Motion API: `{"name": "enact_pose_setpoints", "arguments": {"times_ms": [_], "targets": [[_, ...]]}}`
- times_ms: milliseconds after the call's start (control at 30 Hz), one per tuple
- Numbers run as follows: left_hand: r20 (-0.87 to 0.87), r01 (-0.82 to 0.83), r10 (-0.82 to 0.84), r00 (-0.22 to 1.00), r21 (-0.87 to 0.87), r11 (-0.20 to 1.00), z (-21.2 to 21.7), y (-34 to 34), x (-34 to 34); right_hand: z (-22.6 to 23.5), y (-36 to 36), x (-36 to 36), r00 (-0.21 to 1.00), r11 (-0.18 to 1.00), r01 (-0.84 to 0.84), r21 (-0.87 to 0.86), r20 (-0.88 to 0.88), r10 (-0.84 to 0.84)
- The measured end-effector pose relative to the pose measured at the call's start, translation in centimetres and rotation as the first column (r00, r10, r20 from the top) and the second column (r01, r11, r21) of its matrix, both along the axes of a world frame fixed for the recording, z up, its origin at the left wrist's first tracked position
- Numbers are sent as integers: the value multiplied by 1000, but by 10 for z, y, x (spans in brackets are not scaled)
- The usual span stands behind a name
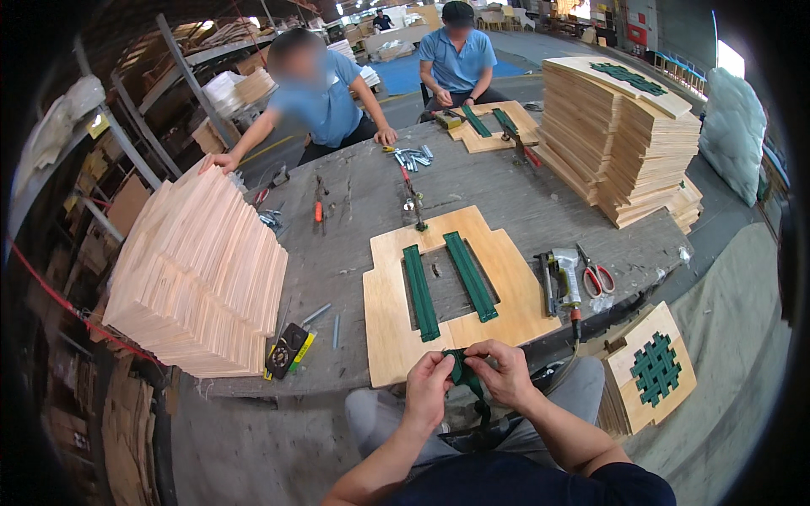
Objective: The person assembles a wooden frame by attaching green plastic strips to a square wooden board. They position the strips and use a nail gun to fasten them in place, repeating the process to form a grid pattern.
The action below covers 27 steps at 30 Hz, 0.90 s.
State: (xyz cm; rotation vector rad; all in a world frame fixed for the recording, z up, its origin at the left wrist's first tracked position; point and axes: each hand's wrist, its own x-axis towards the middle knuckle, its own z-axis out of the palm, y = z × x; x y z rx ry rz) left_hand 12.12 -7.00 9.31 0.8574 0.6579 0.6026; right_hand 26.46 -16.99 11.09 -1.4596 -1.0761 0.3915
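Observation:
My left hand (429,389) and my right hand (502,374) come together over my lap, at the near edge of a wooden panel. Both pinch a dark green webbing strap (460,368); its loose end hangs down between them. The plywood panel (384,291) lies flat on the table, with a rectangular opening in its middle. Two green straps span the opening side by side: the left strap (419,291) and the right strap (469,274). Right of the panel lie a staple gun (567,274) with an air hose and red-handled scissors (599,274).
A tall stack of wooden panels (202,270) stands at the left, another stack (620,139) at the far right. A panel with woven green straps (654,367) sits low at the right. A black-and-yellow tape measure (291,347) and a screwdriver (319,209) lie leftward. Two co-workers sit across the table (363,198).

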Motion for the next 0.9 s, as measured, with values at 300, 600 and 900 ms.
{"name": "enact_pose_setpoints", "arguments": {"times_ms": [300,600,900], "targets": [[-24,86,-84,996,75,994,-6,6,-5,-4,0,5,966,999,15,37,258,-24],[-263,89,269,926,848,522,23,-8,-1,-8,1,10,945,999,6,38,327,-18],[-226,83,321,920,911,405,17,12,7,1,14,22,913,998,-22,53,407,-1]]}}
